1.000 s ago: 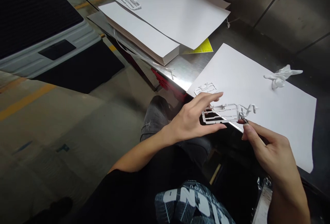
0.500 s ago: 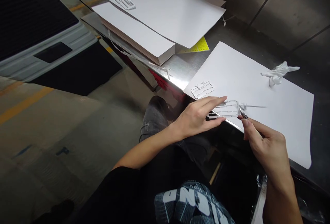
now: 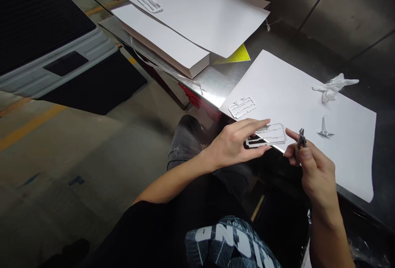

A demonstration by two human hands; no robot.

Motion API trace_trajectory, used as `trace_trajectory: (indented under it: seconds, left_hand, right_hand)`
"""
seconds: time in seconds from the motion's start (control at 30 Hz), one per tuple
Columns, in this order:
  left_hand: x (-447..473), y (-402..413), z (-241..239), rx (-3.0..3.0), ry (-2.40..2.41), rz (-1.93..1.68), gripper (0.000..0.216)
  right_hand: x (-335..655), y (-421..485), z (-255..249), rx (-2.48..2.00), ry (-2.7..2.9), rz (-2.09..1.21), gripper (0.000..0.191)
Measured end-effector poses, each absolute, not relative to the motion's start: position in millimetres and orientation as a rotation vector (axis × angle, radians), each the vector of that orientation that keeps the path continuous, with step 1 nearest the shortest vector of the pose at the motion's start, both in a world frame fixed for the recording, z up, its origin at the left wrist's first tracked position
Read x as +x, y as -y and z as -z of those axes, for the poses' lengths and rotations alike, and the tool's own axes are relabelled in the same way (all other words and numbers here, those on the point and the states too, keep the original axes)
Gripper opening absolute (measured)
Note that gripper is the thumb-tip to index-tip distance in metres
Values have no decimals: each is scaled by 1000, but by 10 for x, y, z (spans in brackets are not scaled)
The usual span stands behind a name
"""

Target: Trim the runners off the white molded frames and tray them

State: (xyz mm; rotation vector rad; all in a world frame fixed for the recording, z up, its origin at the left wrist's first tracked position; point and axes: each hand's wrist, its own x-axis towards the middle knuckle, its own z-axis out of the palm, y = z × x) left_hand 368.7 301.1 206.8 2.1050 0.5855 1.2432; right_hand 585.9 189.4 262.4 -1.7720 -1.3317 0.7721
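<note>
Between the fingers and thumb of my left hand [image 3: 233, 142] is a white plastic sprue frame [image 3: 273, 133], held over the near edge of a white sheet [image 3: 286, 83]. My right hand [image 3: 317, 167] is wrapped round a pair of side cutters [image 3: 301, 137], jaws pointing up, just right of the frame and apart from it. A small grey-white plastic part [image 3: 324, 129] with a thin upright blade lies on the sheet beyond the cutters. Left of the held frame, another sprue frame [image 3: 242, 107] rests on the sheet's corner.
A white crumpled-looking piece [image 3: 333, 87] lies at the sheet's far right. Further left, a stack of white board [image 3: 166, 38] carries more sprue frames [image 3: 148, 3]. A yellow sheet [image 3: 237, 54] pokes out beneath it. Dark metal panelling [image 3: 333, 9] stands behind the table.
The plastic part has come off the frame's right end and now lies on the sheet. The cutters have moved away from the frame and turned upward. My left hand has barely shifted.
</note>
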Motion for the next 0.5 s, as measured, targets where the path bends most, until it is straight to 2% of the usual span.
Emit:
trace_trajectory:
  seconds: [0.23, 0.5]
  left_hand:
    - [3643, -2937, -2125, 2088, -578, -1237, 53]
    - [3558, -2884, -2172, 2046, -620, -1330, 52]
  right_hand:
    - [5769, -1789, -2693, -1759, 1521, -618, 41]
    - [5670, -1705, -2816, -1653, 1715, -526, 45]
